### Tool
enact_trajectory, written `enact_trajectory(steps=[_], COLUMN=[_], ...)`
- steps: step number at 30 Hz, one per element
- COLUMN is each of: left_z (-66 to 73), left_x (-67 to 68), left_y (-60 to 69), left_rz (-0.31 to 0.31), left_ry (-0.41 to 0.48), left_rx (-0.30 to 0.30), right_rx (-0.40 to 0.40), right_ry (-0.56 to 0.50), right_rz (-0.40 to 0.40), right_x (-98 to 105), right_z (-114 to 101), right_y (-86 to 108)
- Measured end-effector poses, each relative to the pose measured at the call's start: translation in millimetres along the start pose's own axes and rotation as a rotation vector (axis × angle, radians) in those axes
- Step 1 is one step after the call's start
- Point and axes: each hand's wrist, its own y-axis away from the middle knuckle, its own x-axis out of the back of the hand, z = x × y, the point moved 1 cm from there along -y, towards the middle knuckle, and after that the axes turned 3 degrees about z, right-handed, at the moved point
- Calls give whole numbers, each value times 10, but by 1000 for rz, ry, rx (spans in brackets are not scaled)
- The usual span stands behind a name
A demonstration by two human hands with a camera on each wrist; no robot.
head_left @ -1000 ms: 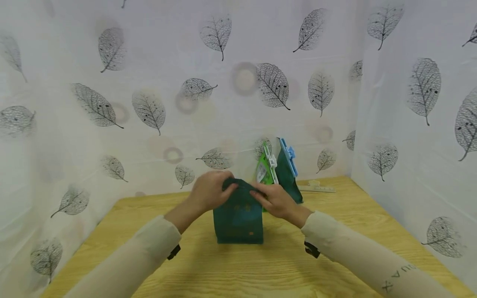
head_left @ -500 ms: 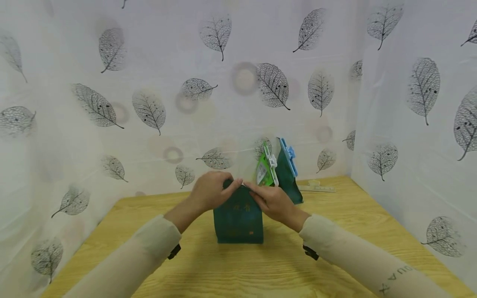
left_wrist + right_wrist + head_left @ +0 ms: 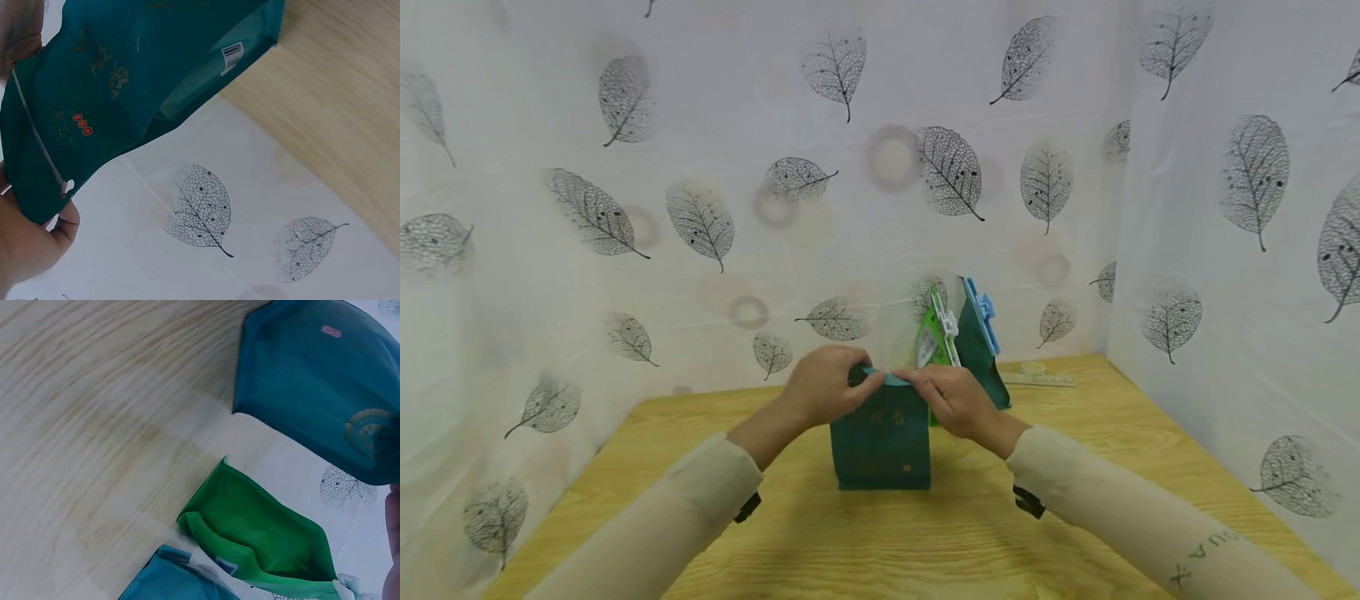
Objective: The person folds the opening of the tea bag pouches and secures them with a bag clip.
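A dark green pouch [image 3: 880, 450] with faint gold characters stands upright on the table, between both hands. My left hand [image 3: 827, 383] grips its top left corner, with the thumb along the near side of the top edge. At the top right, my right hand [image 3: 958, 400] pinches the edge between thumb and fingers. A lighter teal strip shows along the top between the thumbs. In the left wrist view the pouch [image 3: 119, 75] shows a pale line across its top end and a small hole near the corner. The right wrist view catches only a sliver of the right hand [image 3: 392, 544].
Behind the right hand stand a bright green pouch [image 3: 927, 340] with a white clip [image 3: 950, 327] and another dark green pouch [image 3: 976, 350] with a blue clip [image 3: 983, 312]. A pale clip-like strip [image 3: 1041, 379] lies on the wooden table [image 3: 1060, 467]. Leaf-print sheeting surrounds the table.
The pouch's top edge stood up dark between the hands; now a lighter teal strip shows there. The right hand has shifted slightly along the edge, and the left hand has barely moved.
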Motion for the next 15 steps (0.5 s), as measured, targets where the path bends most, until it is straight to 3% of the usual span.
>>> enact_trajectory(steps=[9,15], left_z=[-12,-3], left_x=[0,5], left_y=[18,37], left_rz=[19,16], left_ry=[-16,-32], left_rx=[-50,-64], right_rx=[-74,-35], right_ry=[-113,-128], right_rz=[-45,-77], right_x=[-17,-34], right_z=[-18,-11], right_y=[-60,-82])
